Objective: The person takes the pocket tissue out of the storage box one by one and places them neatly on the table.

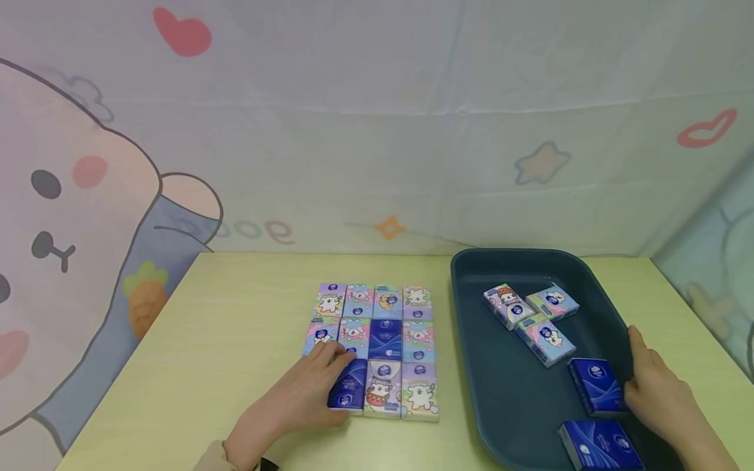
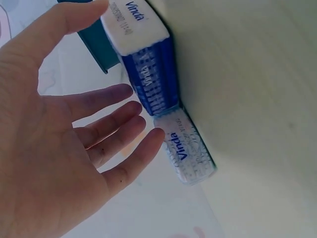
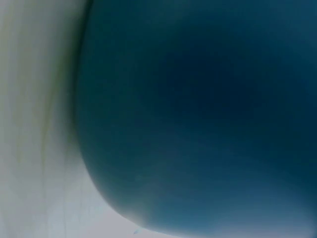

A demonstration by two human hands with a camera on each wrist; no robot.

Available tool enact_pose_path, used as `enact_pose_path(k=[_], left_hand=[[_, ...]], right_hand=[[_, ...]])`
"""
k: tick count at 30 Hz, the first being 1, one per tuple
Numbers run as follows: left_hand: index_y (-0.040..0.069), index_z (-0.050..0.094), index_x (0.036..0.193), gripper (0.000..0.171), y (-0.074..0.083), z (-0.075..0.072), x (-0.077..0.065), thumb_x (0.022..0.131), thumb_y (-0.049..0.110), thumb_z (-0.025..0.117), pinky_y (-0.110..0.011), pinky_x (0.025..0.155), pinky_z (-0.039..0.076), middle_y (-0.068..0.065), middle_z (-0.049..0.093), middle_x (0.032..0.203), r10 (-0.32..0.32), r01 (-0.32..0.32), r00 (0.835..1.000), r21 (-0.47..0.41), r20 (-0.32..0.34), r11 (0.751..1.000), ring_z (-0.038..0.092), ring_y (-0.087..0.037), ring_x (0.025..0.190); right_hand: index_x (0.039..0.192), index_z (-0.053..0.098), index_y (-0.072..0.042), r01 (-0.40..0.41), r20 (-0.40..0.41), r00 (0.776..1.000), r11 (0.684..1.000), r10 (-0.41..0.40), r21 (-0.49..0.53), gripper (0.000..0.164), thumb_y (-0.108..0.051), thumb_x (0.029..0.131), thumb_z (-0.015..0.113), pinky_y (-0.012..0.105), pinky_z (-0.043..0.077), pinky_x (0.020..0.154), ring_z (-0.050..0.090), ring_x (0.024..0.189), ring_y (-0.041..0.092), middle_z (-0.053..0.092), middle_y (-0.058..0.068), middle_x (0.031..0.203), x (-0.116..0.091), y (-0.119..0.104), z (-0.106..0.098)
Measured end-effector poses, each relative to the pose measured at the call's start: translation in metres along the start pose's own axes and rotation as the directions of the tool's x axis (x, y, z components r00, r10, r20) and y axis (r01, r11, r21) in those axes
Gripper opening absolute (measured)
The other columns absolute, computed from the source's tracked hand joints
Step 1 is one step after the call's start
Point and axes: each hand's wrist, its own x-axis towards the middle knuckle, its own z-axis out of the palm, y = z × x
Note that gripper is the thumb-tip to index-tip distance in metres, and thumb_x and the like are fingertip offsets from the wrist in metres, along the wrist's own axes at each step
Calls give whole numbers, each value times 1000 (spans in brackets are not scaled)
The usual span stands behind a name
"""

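At the near left corner of a block of tissue packs (image 1: 418, 340), my left hand (image 1: 303, 386) touches a dark blue tissue pack (image 1: 347, 389). The left wrist view shows its thumb against the pack's white end, marked Vinda, and loosely spread fingers (image 2: 148, 148) beside it. My right hand (image 1: 665, 392) grips the right wall of the dark teal tray (image 1: 489, 386), thumb on the inner side; the right wrist view shows the tray (image 3: 148, 148) without fingers. Two dark blue packs (image 1: 596, 387) lie in the tray near this hand.
Three pastel cartoon tissue packs (image 1: 544, 340) lie farther back in the tray. The block on the pale table (image 1: 235, 314) has three rows, with another dark blue pack (image 1: 385, 339) in the middle row. A printed cloth (image 1: 353, 131) hangs behind the table.
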Motion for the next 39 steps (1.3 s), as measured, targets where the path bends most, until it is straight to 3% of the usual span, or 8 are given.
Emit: enact_pose_path(k=[4, 8, 12, 16, 23, 28, 33, 39], left_hand=[[5, 52, 135, 81, 1, -2, 2, 72, 51, 77, -37, 92, 49, -4, 49, 125, 22, -21, 1000, 14, -22, 1000, 45, -18, 110], [9, 51, 137, 83, 4, -7, 8, 74, 58, 72, -40, 95, 49, -7, 50, 131, 40, -38, 998, 30, -49, 999, 47, -22, 116], [7, 47, 140, 81, 10, -17, 17, 79, 55, 70, -48, 102, 46, -13, 49, 139, 51, -49, 997, 38, -62, 998, 47, -31, 127], [7, 46, 141, 74, 20, -29, 32, 84, 50, 67, -51, 103, 45, -14, 49, 141, 63, -59, 995, 47, -79, 997, 47, -32, 131], [9, 43, 144, 69, 44, -49, 68, 90, 49, 60, -46, 109, 41, -10, 48, 144, 121, -113, 990, 101, -71, 988, 46, -29, 134], [10, 43, 143, 65, 62, -60, 97, 92, 46, 58, -40, 104, 46, -7, 49, 144, 180, -170, 982, 130, -65, 977, 47, -23, 133], [12, 44, 143, 63, 79, -56, 128, 92, 48, 57, -37, 101, 48, -4, 52, 142, 241, -224, 969, 200, -62, 954, 49, -19, 132], [12, 45, 143, 64, 102, -46, 166, 93, 51, 54, -30, 103, 47, -3, 53, 141, 253, -236, 967, 255, -38, 938, 52, -17, 129]], right_hand=[[145, 3, 18, 3, -5, 1000, 1000, -3, -2, 83, 6, 76, 49, 64, 45, 62, 47, 100, 62, 41, 49, 114, 0, -1, 0], [145, 4, 18, 8, -7, 1000, 1000, -8, 0, 83, 6, 76, 49, 65, 46, 63, 46, 102, 62, 40, 49, 116, 0, 0, 1], [145, 3, 18, 9, -2, 1000, 1000, -9, 3, 83, 6, 77, 49, 66, 45, 64, 46, 102, 62, 39, 49, 116, 0, 1, 0], [145, 4, 18, 8, -10, 1000, 1000, -8, 2, 82, 6, 77, 48, 65, 45, 64, 45, 103, 62, 39, 49, 118, 1, -1, -1], [145, 3, 18, 10, 4, 1000, 1000, -10, 7, 83, 6, 77, 49, 63, 45, 61, 47, 100, 62, 40, 49, 116, 0, -1, -1], [145, 2, 18, 12, 6, 1000, 1000, -12, 6, 84, 5, 77, 49, 64, 45, 61, 47, 100, 62, 40, 49, 116, 0, 0, 0], [145, 3, 18, 17, -4, 1000, 1000, -17, 5, 83, 5, 77, 50, 65, 45, 64, 45, 103, 63, 40, 49, 117, 1, 1, 0], [145, 2, 18, 21, -8, 1000, 1000, -21, 9, 84, 6, 76, 49, 64, 45, 62, 46, 102, 62, 40, 49, 117, 1, 2, 1]])
